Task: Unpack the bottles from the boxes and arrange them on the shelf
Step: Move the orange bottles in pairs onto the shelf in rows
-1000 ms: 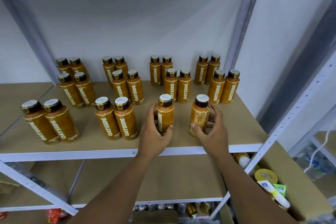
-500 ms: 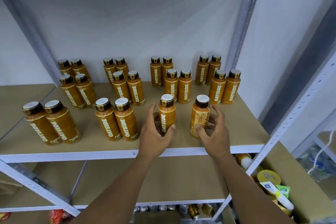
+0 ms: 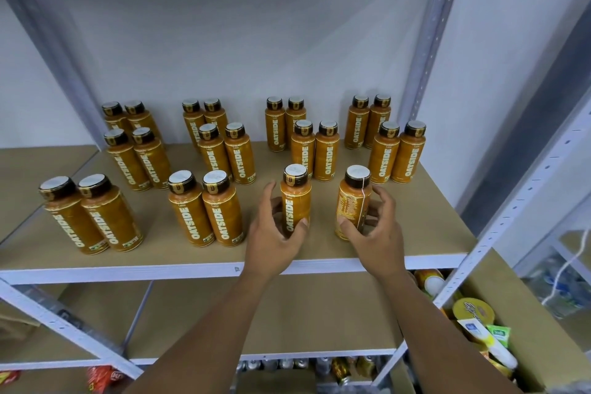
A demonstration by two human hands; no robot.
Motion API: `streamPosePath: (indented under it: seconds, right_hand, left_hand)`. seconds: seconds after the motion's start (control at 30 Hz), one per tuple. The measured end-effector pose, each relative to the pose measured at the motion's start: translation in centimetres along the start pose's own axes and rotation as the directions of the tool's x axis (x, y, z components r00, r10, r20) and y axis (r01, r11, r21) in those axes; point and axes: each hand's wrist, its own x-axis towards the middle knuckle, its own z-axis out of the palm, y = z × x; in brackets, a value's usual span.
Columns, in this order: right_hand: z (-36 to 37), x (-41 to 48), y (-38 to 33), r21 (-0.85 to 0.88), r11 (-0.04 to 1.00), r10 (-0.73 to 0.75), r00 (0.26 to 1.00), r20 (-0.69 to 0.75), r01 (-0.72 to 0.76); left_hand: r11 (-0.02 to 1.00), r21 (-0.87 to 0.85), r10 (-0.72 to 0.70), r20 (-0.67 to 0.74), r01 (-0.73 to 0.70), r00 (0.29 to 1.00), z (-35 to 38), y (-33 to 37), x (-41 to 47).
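Near the shelf (image 3: 430, 229) edge, our left hand (image 3: 275, 235) curls round the left bottle (image 3: 295, 200), our right hand (image 3: 377, 232) round the right bottle (image 3: 351, 205), both upright.

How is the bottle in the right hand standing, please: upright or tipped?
Upright: the bottle stands on the shelf, cap on top, the right hand gripping it.

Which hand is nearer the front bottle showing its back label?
Right. The right hand grips the back-label bottle; the left hand grips the neighbouring bottle to its left.
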Motion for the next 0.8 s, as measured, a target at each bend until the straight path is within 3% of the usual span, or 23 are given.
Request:
streamPosePath:
  seconds: [0.8]
  right_hand:
    - [0.32,-0.05,0.36,-0.025,0.999,-0.03,0.999,-0.034,0.029]
  left_hand:
    - [1.0,0.023,0.001,-0.018,0.0,1.0,-0.02,0.54,0.02]
